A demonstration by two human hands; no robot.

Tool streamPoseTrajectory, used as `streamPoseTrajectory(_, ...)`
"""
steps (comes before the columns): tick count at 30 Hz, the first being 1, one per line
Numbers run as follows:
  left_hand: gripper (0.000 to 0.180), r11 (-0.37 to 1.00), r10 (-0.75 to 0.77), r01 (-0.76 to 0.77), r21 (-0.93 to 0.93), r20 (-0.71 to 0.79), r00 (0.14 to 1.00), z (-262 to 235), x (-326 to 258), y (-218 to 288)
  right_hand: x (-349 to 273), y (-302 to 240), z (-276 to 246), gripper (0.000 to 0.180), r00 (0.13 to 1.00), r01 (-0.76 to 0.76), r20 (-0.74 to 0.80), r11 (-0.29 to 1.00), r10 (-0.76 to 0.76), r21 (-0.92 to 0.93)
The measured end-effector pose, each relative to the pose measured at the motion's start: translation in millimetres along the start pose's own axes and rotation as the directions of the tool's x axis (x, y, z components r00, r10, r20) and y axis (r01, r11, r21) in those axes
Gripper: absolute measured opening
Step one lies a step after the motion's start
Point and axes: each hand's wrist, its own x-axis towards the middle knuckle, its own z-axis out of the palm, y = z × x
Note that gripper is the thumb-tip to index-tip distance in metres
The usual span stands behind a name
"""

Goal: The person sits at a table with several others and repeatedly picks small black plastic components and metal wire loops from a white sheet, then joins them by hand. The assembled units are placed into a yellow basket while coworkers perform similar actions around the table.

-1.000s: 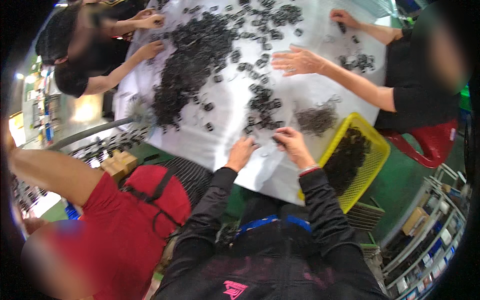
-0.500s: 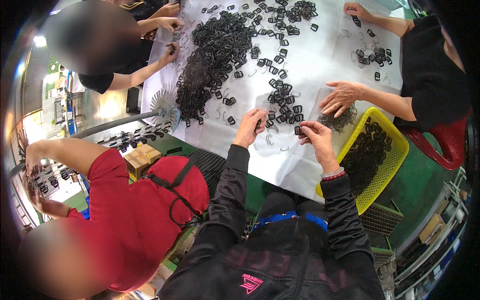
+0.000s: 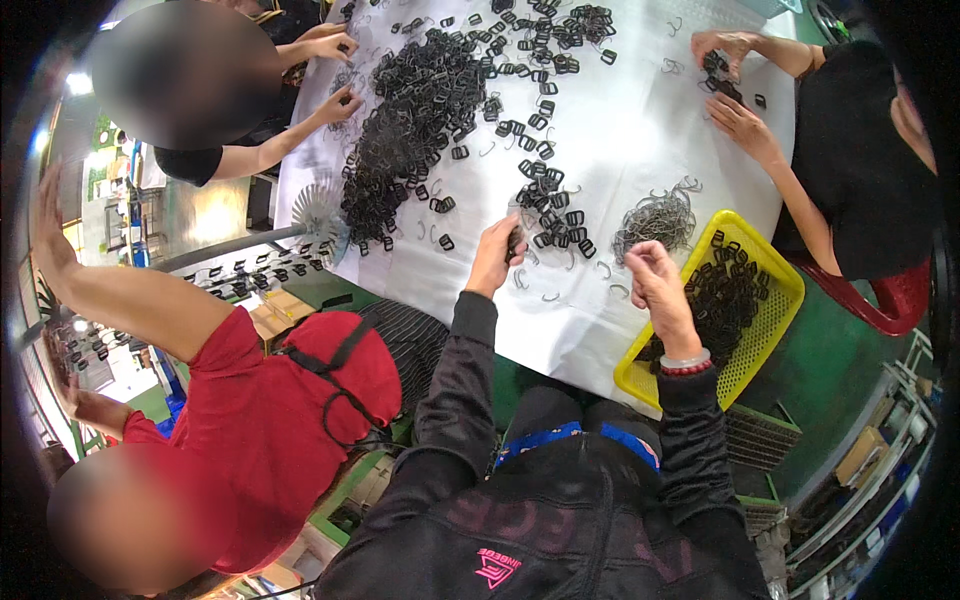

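The left hand (image 3: 490, 256) has its fingers clamped on a black buckle (image 3: 514, 241), long axis running near to far; loose buckles (image 3: 557, 222) lie just right of those fingertips, farther from the right hand (image 3: 662, 292); its fingers curl near the wire hooks (image 3: 655, 222), though I cannot tell whether they meet.

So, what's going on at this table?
The camera wearer's left hand holds a dark piece beside scattered black buckles on a white table. Their right hand is by a yellow basket of dark parts; whether it holds anything is unclear. At the table's right, a co-worker's hands are around more black pieces. A large dark heap lies toward the left.
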Motion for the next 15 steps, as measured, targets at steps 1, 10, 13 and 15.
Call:
streamPoseTrajectory(1, 0.019, 0.99, 0.052, -0.044, -0.131, 0.057, 0.997, 5.8, -14.1, 1.0, 6.0, 6.5, 3.4, 0.017, 0.999, 0.015, -0.037, 0.979, -0.023, -0.205)
streamPoseTrajectory(10, 0.023, 0.551, 0.208, -0.016, 0.834, -0.119, 0.971, 25.5, -2.8, -3.1, 45.7, 67.9, 36.6, 0.049, 0.944, 0.156, -0.056, 0.591, -0.325, -0.792)
streamPoseTrajectory(13, 0.033, 0.069, 0.437, -0.039, 0.997, 0.005, 0.899, 31.9, 12.4, -36.8, 54.5, 81.0, 35.3, 0.05, 0.934, 0.125, -0.1, 0.577, -0.342, -0.807)
streamPoseTrajectory(15, 0.033, 0.015, 0.386, -0.034, 0.999, 0.026, 0.922, 32.2, 15.8, -46.0, 62.4, 88.8, 35.0, 0.05, 0.94, 0.071, -0.124, 0.534, -0.319, -0.842)
